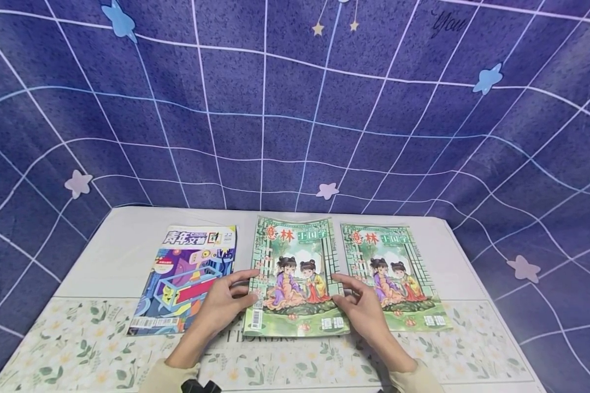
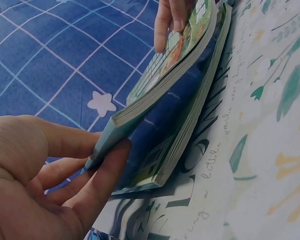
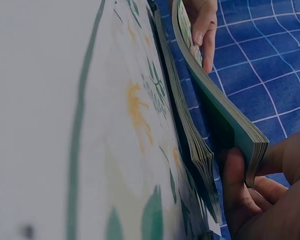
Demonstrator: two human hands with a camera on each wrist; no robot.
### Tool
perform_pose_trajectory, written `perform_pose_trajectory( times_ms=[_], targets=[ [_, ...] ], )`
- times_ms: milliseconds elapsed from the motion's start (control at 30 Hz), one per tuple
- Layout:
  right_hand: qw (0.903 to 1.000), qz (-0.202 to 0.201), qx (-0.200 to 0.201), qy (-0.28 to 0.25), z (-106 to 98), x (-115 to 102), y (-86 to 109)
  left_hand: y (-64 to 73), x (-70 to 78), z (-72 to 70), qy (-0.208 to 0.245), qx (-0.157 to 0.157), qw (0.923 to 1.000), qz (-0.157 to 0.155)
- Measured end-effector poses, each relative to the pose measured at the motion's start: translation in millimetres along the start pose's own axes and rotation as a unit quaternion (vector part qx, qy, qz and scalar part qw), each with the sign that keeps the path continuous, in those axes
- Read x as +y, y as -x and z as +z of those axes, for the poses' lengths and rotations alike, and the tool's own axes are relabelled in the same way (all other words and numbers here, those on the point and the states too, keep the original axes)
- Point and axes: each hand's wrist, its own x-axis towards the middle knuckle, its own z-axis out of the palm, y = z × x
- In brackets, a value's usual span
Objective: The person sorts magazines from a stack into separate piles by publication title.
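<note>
Both hands hold a green illustrated magazine (image 1: 295, 284) by its side edges, in the middle of the head view. My left hand (image 1: 223, 303) pinches the left edge, thumb on the cover and fingers beneath. At the opposite edge my right hand (image 1: 366, 311) grips the same way. Both wrist views show the held magazine raised and slightly bowed, with a gap under it. Below lies another magazine (image 2: 177, 152) on the table, its cover mostly hidden.
A purple and blue magazine (image 1: 192, 273) lies to the left. On the right is a magazine (image 1: 395, 278) with the same green cover as the held one. A floral cloth (image 1: 472, 344) covers the table's front; a blue grid-patterned curtain (image 1: 295, 136) hangs behind.
</note>
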Motion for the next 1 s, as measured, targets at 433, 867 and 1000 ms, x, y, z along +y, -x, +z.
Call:
perform_pose_trajectory(
  times_ms=[433, 867, 1000],
  targets=[
    [0.9999, -0.005, 0.000, -0.013, -5, -6, 5.2, 3.0, 6.4, -1.2, -0.001, -0.006, 0.9998, 0.016],
    [0.9998, -0.017, -0.002, -0.009, -15, -1, 4.4, 3.2, 8.3, 8.7, -0.002, 0.000, 0.9983, 0.058],
    [0.9999, -0.010, 0.002, -0.011, -18, -2, 4.2, 4.3, 8.0, 13.7, -0.005, 0.008, 0.9982, 0.059]
  ],
)
